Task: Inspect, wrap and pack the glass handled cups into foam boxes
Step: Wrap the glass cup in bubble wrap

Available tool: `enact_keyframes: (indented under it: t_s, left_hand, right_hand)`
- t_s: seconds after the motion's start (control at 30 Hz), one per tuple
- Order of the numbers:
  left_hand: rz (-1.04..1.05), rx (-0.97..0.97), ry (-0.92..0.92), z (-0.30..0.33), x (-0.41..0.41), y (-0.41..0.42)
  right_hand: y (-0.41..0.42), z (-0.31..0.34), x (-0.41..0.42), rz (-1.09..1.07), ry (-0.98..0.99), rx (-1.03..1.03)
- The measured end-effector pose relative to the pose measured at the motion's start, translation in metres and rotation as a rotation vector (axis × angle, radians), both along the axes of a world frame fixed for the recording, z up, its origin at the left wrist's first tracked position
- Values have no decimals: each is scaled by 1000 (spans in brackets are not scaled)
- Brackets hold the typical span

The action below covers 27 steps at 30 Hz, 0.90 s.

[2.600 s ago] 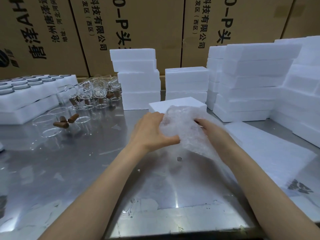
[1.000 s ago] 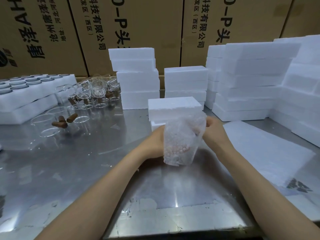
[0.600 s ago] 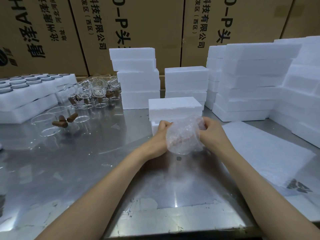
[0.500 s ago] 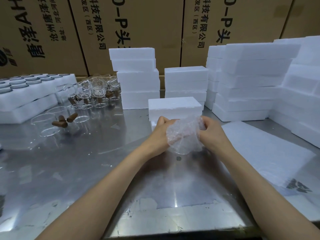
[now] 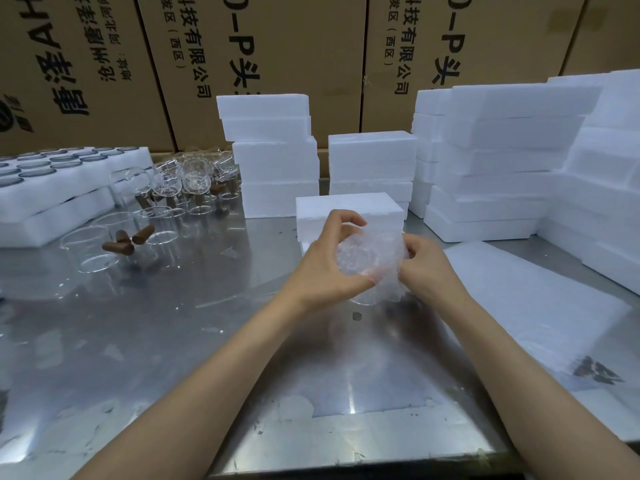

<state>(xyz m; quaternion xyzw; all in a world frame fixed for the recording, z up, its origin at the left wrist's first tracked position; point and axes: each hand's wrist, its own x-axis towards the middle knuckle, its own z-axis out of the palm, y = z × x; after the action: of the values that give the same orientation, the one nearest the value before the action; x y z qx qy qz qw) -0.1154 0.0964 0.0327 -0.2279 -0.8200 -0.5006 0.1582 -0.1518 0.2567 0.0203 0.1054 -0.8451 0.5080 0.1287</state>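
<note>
A glass cup wrapped in clear bubble wrap [image 5: 372, 263] is held above the steel table [image 5: 173, 341], just in front of a white foam box [image 5: 346, 207]. My left hand [image 5: 325, 268] grips the bundle from the left, fingers curled over its top and thumb under it. My right hand [image 5: 426, 268] pinches the wrap on its right side. The cup itself is mostly hidden by the wrap. Bare glass cups with brown handles [image 5: 124, 242] stand at the left, with several more [image 5: 194, 180] behind them.
Stacks of white foam boxes [image 5: 277, 157] [image 5: 502, 161] line the back and right. Foam trays with round holes [image 5: 52, 181] lie at far left. Sheets of bubble wrap [image 5: 536, 306] lie flat at right. Cardboard cartons [image 5: 277, 46] form the back wall.
The loose sheet has been folded round the cup into a tight bundle. The bundle was tipped from upright onto its side, and my left fingers have moved over its top.
</note>
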Motion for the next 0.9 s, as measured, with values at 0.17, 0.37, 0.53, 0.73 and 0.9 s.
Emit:
enact_keyframes:
  t_s: [0.17, 0.37, 0.53, 0.73, 0.9]
  left_hand:
    - [-26, -157, 32, -3, 0, 6]
    - [32, -25, 67, -6, -5, 10]
    - [80, 99, 3, -4, -12, 4]
    - [143, 57, -6, -6, -19, 6]
    - [136, 129, -27, -5, -16, 9]
  right_hand:
    - [-2, 1, 1, 24, -10, 14]
    - [-7, 4, 6, 53, -12, -6]
    - [-5, 12, 14, 138, -78, -130]
    - [-7, 18, 22, 171, 106, -264]
    - [-12, 12, 19, 180, 236, -124]
